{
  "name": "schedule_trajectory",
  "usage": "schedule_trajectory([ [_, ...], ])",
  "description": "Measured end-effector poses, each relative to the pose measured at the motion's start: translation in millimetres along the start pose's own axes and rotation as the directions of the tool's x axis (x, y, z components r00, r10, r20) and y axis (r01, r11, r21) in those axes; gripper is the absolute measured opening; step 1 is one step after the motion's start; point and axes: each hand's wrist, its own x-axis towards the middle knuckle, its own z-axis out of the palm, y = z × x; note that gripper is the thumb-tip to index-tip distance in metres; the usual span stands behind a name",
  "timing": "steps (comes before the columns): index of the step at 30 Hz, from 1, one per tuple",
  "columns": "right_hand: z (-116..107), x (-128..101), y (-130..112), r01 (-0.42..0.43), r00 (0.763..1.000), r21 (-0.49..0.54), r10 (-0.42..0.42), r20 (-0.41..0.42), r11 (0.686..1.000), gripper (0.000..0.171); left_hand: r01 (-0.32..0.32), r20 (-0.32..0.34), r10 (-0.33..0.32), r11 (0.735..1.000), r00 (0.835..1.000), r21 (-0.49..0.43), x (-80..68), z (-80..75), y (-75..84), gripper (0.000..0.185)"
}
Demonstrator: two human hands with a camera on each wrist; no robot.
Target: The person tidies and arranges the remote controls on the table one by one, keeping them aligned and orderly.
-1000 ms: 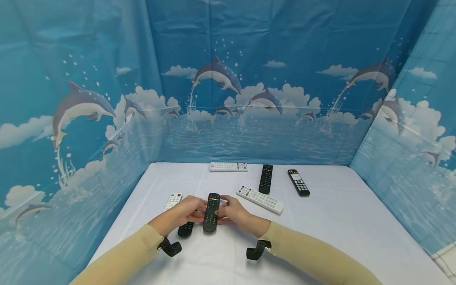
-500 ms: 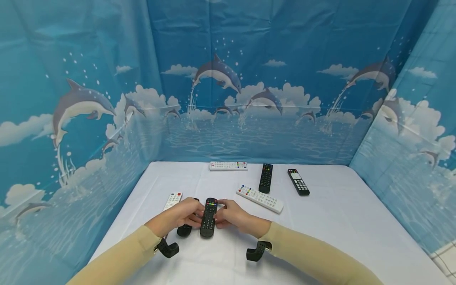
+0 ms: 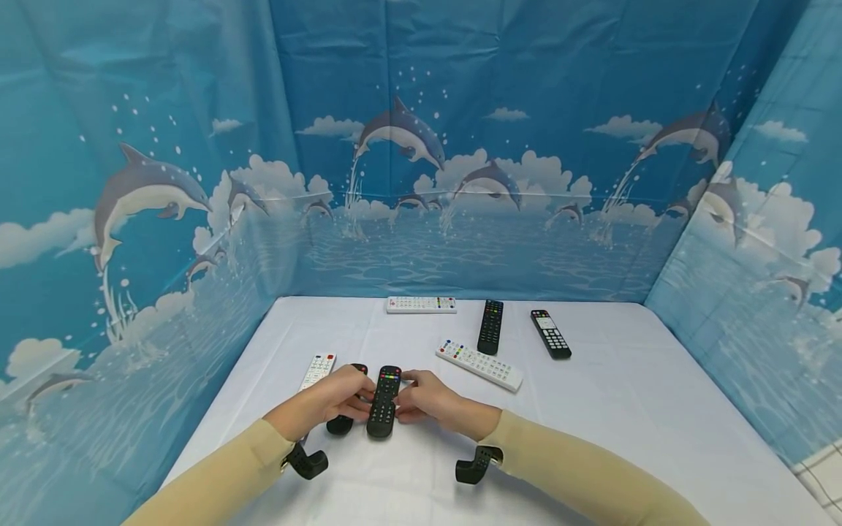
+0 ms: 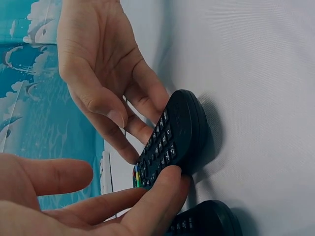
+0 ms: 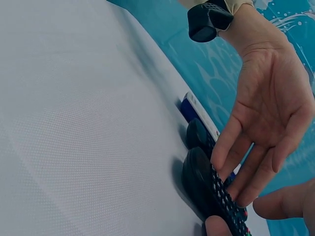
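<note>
My left hand (image 5: 270,108), its palm showing below a black wrist device (image 5: 206,22), rests its fingers along the keyed face of the nearest black remote (image 5: 199,179), and one fingertip of my right hand (image 5: 290,201) lies against its side. Just beyond, a second black remote (image 5: 196,132) and a pale, blue-ended remote (image 5: 198,105) sit in line on the white worktop (image 5: 93,128), before a blue backdrop (image 5: 197,73).

I count seven remote controls (image 3: 384,402) over there: four black remotes (image 3: 490,329) and three white remotes (image 3: 480,366), all on one surface (image 3: 625,416). There's one left hand (image 3: 338,391) and one right hand (image 3: 429,398), making two. I also see two tan sleeves (image 3: 217,467) and two black wrist devices (image 3: 309,462), one to each wrist.
</note>
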Motion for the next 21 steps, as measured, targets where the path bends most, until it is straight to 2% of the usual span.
schedule_trajectory([
  [14, -2.0, -1.6, 6.9, 0.024, 0.999, 0.031, -0.025, 0.033, 0.999, 0.077, -0.007, 0.002, 0.007, 1.000, 1.000, -0.002, 0.8, -0.8, -4.2, 0.034],
  [21, -1.7, -3.9, 5.8, 0.004, 1.000, 0.040, -0.005, 0.031, 0.999, 0.076, -0.003, 0.009, 0.003, 1.000, 1.000, -0.008, 1.4, -1.4, -4.5, 0.034],
])
